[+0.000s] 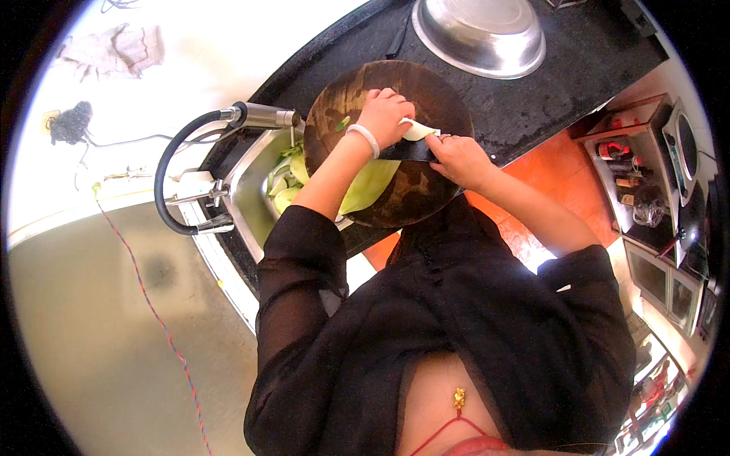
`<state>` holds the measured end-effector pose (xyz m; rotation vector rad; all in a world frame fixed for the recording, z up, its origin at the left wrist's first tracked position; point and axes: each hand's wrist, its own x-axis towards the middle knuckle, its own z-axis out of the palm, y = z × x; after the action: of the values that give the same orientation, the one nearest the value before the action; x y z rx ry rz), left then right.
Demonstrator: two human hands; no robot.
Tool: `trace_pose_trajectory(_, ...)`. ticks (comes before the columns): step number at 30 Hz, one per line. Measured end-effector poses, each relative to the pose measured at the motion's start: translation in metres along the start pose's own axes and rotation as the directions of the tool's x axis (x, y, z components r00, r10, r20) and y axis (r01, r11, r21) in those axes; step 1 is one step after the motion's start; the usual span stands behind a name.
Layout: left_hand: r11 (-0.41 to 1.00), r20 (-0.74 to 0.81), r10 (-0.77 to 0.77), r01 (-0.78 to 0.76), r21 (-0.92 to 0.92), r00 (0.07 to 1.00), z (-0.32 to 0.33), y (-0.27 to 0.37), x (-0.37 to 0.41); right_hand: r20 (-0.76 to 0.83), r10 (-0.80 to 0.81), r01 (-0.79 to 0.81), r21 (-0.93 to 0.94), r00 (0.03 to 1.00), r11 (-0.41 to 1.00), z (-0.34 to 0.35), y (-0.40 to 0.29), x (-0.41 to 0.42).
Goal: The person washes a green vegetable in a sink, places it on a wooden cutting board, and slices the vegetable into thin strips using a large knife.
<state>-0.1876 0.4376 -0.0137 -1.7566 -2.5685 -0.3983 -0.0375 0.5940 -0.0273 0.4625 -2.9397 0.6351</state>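
On a round wooden cutting board (425, 196), my left hand (385, 117), with a pale bangle at the wrist, is closed around a pale green vegetable piece (417, 130). My right hand (459, 159) grips a dark-bladed kitchen knife (412, 151) against that piece; its handle is hidden in the fist. A larger light green vegetable piece (370, 185) lies on the board below the blade, partly behind my left forearm. One small green scrap (342, 123) rests near the board's left side.
Left of the board is a steel sink (245, 194) holding green vegetable pieces (287, 199), with a faucet (265, 116) and its black hose (165, 171) beside it. An upturned metal basin (482, 34) stands on the black countertop (513, 114). Bottles (619, 159) sit on a shelf at right.
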Motion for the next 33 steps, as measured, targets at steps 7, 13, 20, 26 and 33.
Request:
trace_pose_trajectory(7,0.986,0.198,0.155,-0.165,0.037,0.968,0.005,-0.005,-0.002,-0.024,0.029,-0.030,-0.030,0.999,0.999,0.008,-0.005,0.007)
trace_pose_trajectory(13,0.968,0.143,0.049,-0.083,0.237,0.988,0.030,-0.029,0.011,-0.017,0.080,-0.080,-0.016,0.997,0.997,0.014,-0.024,0.005)
trace_pose_trajectory(20,0.974,-0.030,-0.134,0.126,-0.187,0.991,-0.029,-0.036,0.004,-0.032,0.135,-0.135,0.006,0.990,0.991,0.017,-0.046,-0.008)
trace_pose_trajectory(26,0.965,-0.026,-0.006,0.000,-0.262,1.000,-0.047,-0.028,-0.029,-0.119,0.124,-0.128,-0.024,0.985,0.991,0.024,-0.065,0.003)
trace_pose_trajectory(33,0.952,0.152,-0.092,0.132,-0.278,0.984,-0.070,-0.037,-0.065,-0.038,0.147,-0.150,-0.092,0.988,0.984,0.017,-0.076,0.002)
